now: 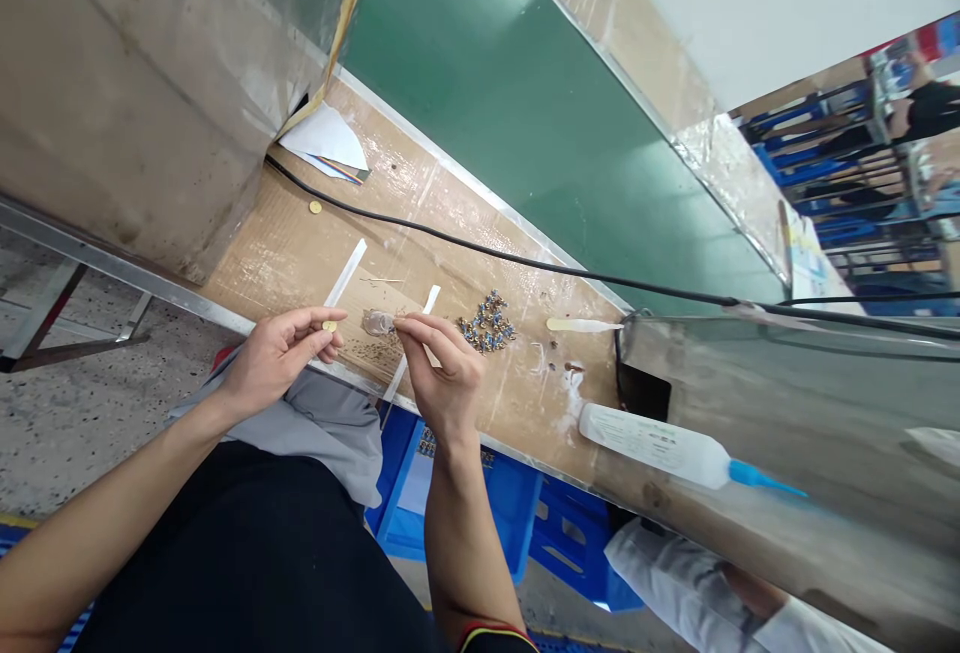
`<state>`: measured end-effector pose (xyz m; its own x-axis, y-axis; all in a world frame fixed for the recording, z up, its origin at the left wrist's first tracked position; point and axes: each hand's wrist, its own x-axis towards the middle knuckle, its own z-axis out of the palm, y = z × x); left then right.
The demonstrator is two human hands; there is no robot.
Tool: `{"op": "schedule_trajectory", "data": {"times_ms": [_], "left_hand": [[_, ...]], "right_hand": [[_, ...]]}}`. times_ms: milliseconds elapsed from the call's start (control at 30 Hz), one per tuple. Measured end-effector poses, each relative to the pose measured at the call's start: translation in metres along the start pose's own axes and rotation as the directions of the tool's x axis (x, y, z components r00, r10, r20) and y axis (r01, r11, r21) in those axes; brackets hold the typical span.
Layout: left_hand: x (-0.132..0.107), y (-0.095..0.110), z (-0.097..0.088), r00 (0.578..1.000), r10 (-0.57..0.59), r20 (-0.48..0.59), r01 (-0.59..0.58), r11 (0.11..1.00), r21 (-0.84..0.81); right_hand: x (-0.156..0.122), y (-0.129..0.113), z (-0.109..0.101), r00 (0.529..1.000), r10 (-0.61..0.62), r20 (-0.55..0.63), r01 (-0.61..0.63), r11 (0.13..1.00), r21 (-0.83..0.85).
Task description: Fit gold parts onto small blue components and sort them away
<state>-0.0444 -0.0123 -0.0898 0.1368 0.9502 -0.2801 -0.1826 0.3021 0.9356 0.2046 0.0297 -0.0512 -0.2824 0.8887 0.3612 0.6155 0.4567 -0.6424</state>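
My left hand hovers over the near edge of a cardboard-covered bench and pinches a small round brass disc between thumb and fingertips. My right hand is closed in a pinch on a thin pale stick, its tip at a small clear lump on the board between the hands. A heap of several small blue-and-metal parts lies just right of my right hand.
Two white strips lie on the bench. A black cable crosses it. A white squeeze bottle with a blue nozzle lies at the right. A green conveyor belt runs behind. Blue crates sit under the bench.
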Motion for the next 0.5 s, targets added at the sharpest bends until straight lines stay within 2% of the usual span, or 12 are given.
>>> {"op": "schedule_trajectory", "data": {"times_ms": [367, 500], "left_hand": [[-0.0007, -0.0006, -0.0010, 1.000, -0.002, 0.006, 0.002, 1.000, 0.012], [-0.0007, -0.0001, -0.0012, 1.000, -0.003, 0.015, 0.003, 1.000, 0.004]], "right_hand": [[0.0008, -0.0036, -0.0025, 1.000, 0.003, 0.016, -0.003, 1.000, 0.007], [0.0019, -0.0074, -0.0043, 0.994, 0.026, -0.106, -0.032, 0.998, -0.050]]}}
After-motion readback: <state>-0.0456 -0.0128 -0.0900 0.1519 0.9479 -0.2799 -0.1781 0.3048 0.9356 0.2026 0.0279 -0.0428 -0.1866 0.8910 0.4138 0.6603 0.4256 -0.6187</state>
